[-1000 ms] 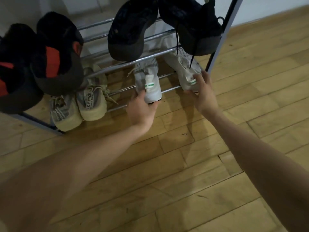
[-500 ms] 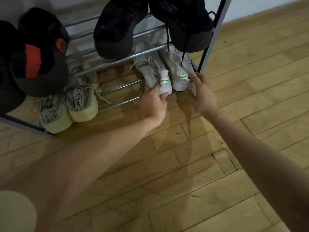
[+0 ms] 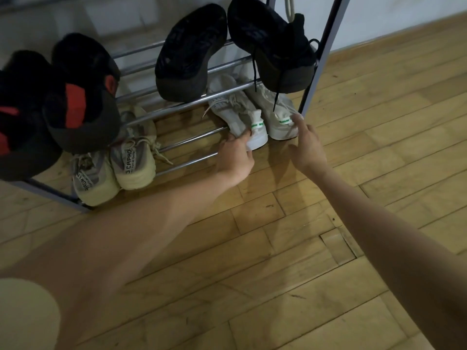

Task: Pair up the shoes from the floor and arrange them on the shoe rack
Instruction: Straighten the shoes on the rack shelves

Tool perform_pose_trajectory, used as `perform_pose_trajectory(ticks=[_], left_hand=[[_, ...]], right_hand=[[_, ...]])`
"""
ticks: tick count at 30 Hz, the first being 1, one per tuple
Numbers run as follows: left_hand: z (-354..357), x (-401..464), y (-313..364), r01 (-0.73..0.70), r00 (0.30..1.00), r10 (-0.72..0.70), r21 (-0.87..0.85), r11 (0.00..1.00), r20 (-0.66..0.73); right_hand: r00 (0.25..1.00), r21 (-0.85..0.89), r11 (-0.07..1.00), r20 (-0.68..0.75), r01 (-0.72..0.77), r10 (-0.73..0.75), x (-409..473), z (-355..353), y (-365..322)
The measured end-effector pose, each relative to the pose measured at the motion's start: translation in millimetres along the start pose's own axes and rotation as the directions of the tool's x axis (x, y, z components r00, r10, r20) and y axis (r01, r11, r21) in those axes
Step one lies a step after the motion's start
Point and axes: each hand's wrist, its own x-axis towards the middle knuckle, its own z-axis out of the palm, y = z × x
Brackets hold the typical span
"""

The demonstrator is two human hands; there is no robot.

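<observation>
The shoe rack (image 3: 182,107) has chrome bars and a dark frame. On its bottom tier at the right, two white sneakers with green heel tabs lie side by side, heels toward me: the left white sneaker (image 3: 240,117) and the right white sneaker (image 3: 278,114). My left hand (image 3: 235,157) has its fingers laid against the left sneaker's heel. My right hand (image 3: 307,145) reaches in with straight fingers, and its index tip touches the right sneaker's heel.
A beige pair (image 3: 116,165) sits at the left of the bottom tier. Above it are a black-and-red pair (image 3: 75,102) and a black pair (image 3: 192,51). The rack's right post (image 3: 321,59) stands just beside the white pair. Wooden floor (image 3: 278,261) lies in front.
Both white sneakers have slid rightward and further in on the bottom tier, ending close together by the right post. My hands followed them, and their fingers have loosened from the heels.
</observation>
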Motion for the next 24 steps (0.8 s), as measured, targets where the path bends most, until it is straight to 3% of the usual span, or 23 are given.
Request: perform_pose_trajectory(ticks=[3, 6, 8, 10, 13, 15, 18, 21, 24], left_hand=[[-10.3, -1.8, -1.7, 0.025, 0.987, -0.021, -0.026, 0.999, 0.16], [-25.2, -14.5, -1.4, -0.002, 0.99, 0.003, -0.008, 1.0, 0.143], [-39.9, -23.9, 1.4, -0.104, 0.994, 0.103, 0.023, 0.994, 0.035], [-59.2, -32.9, 5.4, -0.271, 0.956, 0.274, 0.041, 0.962, -0.102], [-91.3, -41.6, 16.4, -0.49, 0.808, 0.491, 0.092, 0.867, -0.326], [-111.7, -42.4, 23.4, -0.523, 0.71, 0.532, 0.161, 0.837, -0.462], [-134.8, -29.8, 18.8, -0.318, 0.681, 0.425, 0.282, 0.905, -0.597], [-146.7, -14.3, 6.3, -0.053, 0.814, 0.17, 0.22, 0.974, -0.555], [-152.1, -1.3, 1.7, 0.116, 0.924, -0.089, 0.049, 0.992, -0.372]], right_hand=[[1.0, 0.016, 1.0, 0.016, -0.024, 0.024, -13.0, 0.9, 0.2], [0.991, 0.054, 0.998, -0.128, -0.025, 0.032, -25.0, -1.6, -5.0], [0.96, 0.102, 0.994, -0.279, 0.048, -0.017, -30.6, -8.5, -13.5], [0.913, 0.156, 0.98, -0.404, 0.126, -0.053, -33.6, -17.1, -25.9], [0.819, 0.171, 0.951, -0.561, 0.259, -0.122, -36.3, -27.1, -48.2], [0.771, 0.17, 0.939, -0.623, 0.297, -0.131, -38.7, -29.9, -62.6], [0.77, 0.197, 0.93, -0.626, 0.311, -0.125, -38.6, -32.2, -79.6], [0.811, 0.211, 0.928, -0.568, 0.307, -0.14, -32.9, -40.5, -93.4], [0.868, 0.212, 0.944, -0.481, 0.253, -0.125, -20.0, -53.1, -103.7]])
